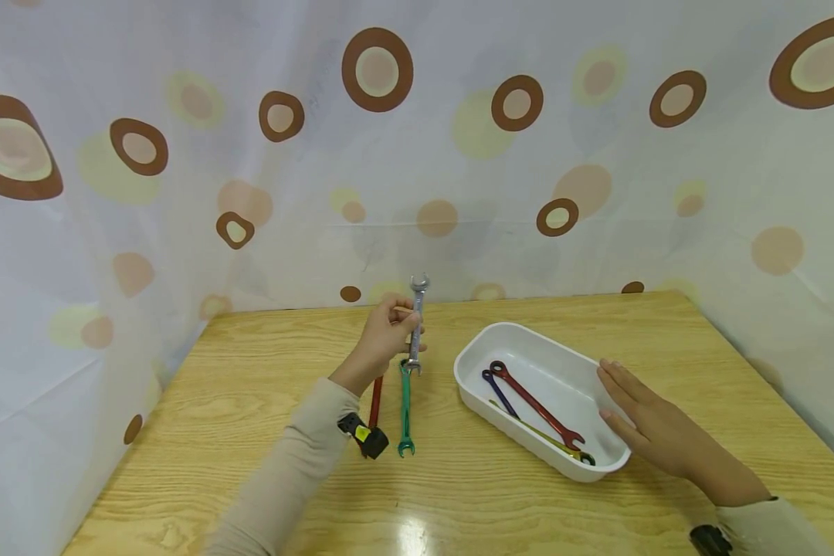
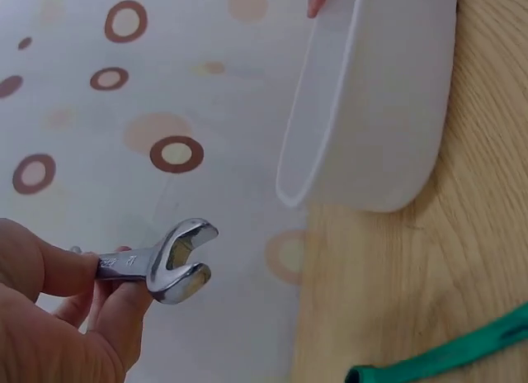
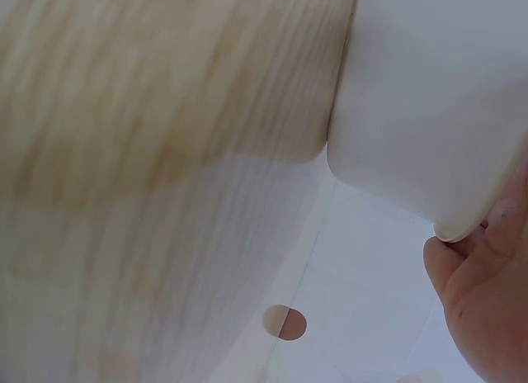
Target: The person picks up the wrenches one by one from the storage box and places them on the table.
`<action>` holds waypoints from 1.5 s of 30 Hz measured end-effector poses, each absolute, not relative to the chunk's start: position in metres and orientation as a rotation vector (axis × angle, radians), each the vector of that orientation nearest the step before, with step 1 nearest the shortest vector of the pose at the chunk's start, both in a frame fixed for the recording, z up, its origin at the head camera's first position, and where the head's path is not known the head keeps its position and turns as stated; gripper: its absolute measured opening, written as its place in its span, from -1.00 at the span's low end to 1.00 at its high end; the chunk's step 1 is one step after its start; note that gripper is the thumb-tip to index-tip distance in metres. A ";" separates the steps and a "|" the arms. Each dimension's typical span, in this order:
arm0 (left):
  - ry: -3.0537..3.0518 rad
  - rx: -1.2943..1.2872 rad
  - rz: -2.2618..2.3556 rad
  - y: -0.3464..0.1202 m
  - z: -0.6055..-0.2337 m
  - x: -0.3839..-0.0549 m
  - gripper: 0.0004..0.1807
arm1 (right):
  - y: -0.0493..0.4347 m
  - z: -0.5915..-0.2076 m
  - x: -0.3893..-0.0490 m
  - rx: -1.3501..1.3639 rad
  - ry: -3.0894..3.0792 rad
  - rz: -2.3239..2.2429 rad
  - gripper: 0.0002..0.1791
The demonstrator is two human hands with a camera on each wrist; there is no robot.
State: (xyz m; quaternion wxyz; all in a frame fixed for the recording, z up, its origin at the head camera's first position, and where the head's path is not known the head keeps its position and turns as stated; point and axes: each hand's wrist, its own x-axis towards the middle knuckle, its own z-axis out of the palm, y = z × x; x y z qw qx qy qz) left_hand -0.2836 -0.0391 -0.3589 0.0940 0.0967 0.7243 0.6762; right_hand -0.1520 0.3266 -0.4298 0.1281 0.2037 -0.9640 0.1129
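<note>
Wooden tabletop (image 1: 250, 371): left edge slants beside the dotted curtain (image 1: 306, 255); broad bare wood runs from there to the left sleeve (image 1: 271, 479).
Red wrench (image 1: 376, 405): on the wood, partly hidden behind the left wrist.
Left hand (image 1: 385, 332): thumb and fingers pinch the silver wrench (image 1: 416, 336), raised off the table, its upper end against the curtain.
Green wrench (image 1: 406, 409): lies near to far, just right of the red one.
Gap: a strip of bare wood separates green wrench and bin.
White bin (image 1: 550, 369): set slantwise, far left to near right.
Inside: purple wrench (image 1: 502, 396), second red wrench (image 1: 531, 400), then yellow wrench (image 1: 545, 438) along the near wall.
Right hand (image 1: 656, 425): at the bin's right rim, fingers nearly straight; whether they pinch it, I cannot tell.
Right edge: bare wood reaches it beyond that hand.
</note>
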 end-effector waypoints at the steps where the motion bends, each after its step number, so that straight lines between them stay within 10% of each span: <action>1: 2.148 0.241 2.031 -0.046 -0.362 -0.285 -0.76 | 0.327 -0.430 -0.152 0.592 -2.805 0.329 -0.34; 19: 2.311 -0.097 1.791 -0.130 -0.417 -0.290 -0.69 | 0.327 -0.430 -0.153 0.589 -2.816 0.333 -0.33; 45: 2.740 0.030 1.237 -0.137 -0.441 -0.274 -0.79 | 0.328 -0.432 -0.153 0.577 -2.819 0.344 -0.34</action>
